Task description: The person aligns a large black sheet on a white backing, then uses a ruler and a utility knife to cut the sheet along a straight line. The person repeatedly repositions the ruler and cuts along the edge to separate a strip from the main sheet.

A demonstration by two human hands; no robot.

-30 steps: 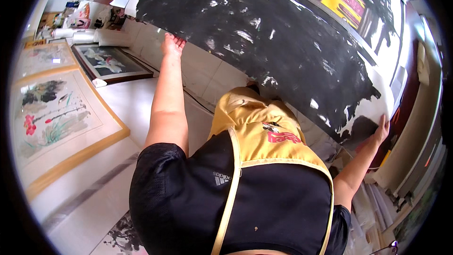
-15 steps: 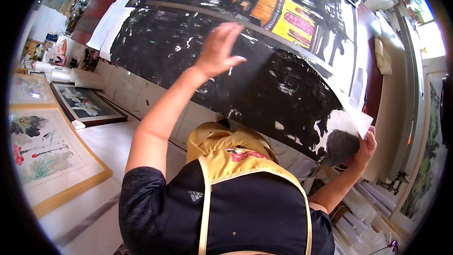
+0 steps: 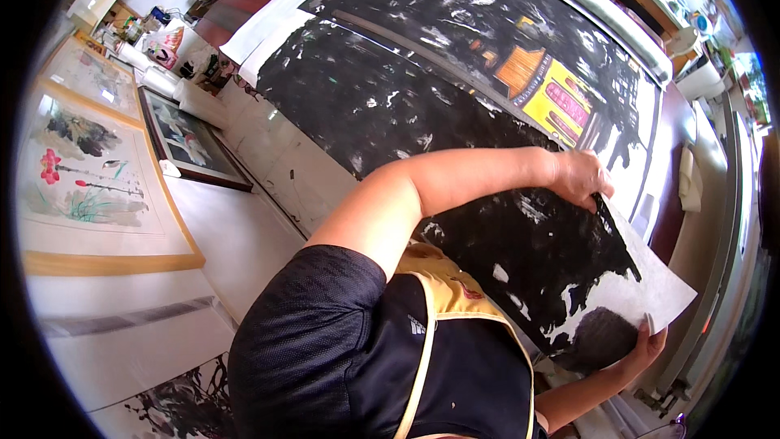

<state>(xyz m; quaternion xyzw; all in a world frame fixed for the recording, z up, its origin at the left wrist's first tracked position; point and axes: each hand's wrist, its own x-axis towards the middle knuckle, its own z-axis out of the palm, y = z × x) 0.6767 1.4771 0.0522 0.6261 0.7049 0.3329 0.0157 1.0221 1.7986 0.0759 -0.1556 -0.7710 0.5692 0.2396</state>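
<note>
A large sheet of black-painted paper (image 3: 366, 114) with white flecks covers the table and hangs over its near side. A long dark ruler (image 3: 431, 67) lies across it, its right end near the yellow, orange and maroon painted part (image 3: 556, 106). My left hand (image 3: 583, 179) reaches across to the right, its fingers closed on the near strip's edge beside the ruler's right end. Lower down, my right hand (image 3: 650, 345) pinches the strip's white-and-black corner. Between my hands that end of the strip is raised, and a pale area shows along its edge.
A long roll (image 3: 585, 12) lies along the table's far edge. White sheets (image 3: 272, 20) with pencils rest at the far left corner. Framed paintings (image 3: 97, 162) stand at the left. Long boards (image 3: 719, 195) line the right side.
My left hand has swung from above the middle of the sheet to the right and taken its edge. My right hand still holds the corner, now lower in view. The view has shifted.
</note>
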